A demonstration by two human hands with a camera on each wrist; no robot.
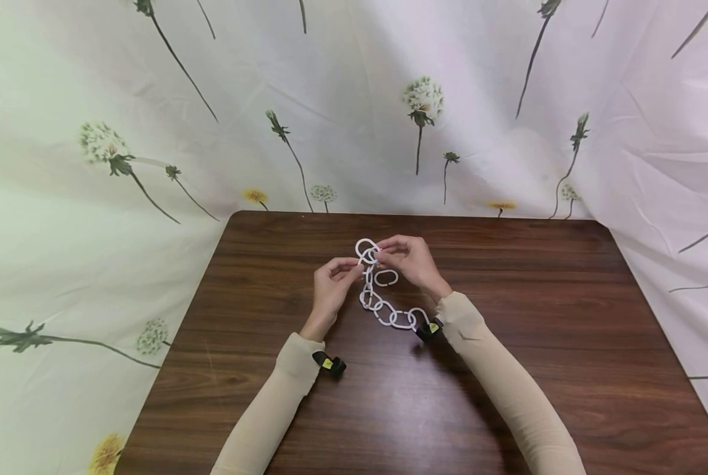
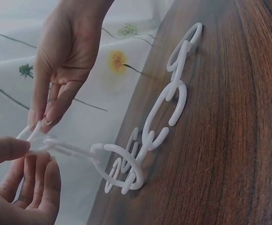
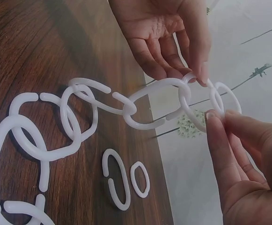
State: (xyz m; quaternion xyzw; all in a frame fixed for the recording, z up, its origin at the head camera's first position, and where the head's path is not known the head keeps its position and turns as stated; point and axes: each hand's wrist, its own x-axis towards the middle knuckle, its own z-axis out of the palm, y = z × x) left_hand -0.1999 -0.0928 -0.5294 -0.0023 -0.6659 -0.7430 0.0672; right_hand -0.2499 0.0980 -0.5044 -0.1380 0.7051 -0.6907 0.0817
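Head view. A chain of white plastic links (image 1: 383,307) lies on the brown wooden table (image 1: 538,369), running from near the right wrist up toward the table's far edge. Its far end is lifted off the wood between the left hand (image 1: 332,284) and the right hand (image 1: 410,258). One loose link (image 1: 386,278) lies flat just right of the chain, below the right hand. A floral cloth (image 1: 152,132) hangs behind and beside the table.

Left wrist view. The left hand (image 2: 18,187) holds the raised end link with thumb and curled fingers, while the right hand (image 2: 63,61) pinches the same end from above with its fingertips. The chain (image 2: 168,108) trails back from that end along the table (image 2: 238,140), its links hooked one through the next.

Right wrist view. The right hand (image 3: 243,159) pinches the outermost link (image 3: 222,96) between thumb and fingertips; the left hand (image 3: 168,37) grips the adjoining link from above. Behind them the chain (image 3: 75,112) rests on the wood. Beside it lie two loose links (image 3: 116,180), apart from the chain and from both hands.

Progress, as judged. Several links are already joined into a chain, and the end link seems to be in the act of being hooked on or adjusted. At least the loose links beside the chain remain unattached; whether more lie out of view cannot be told.
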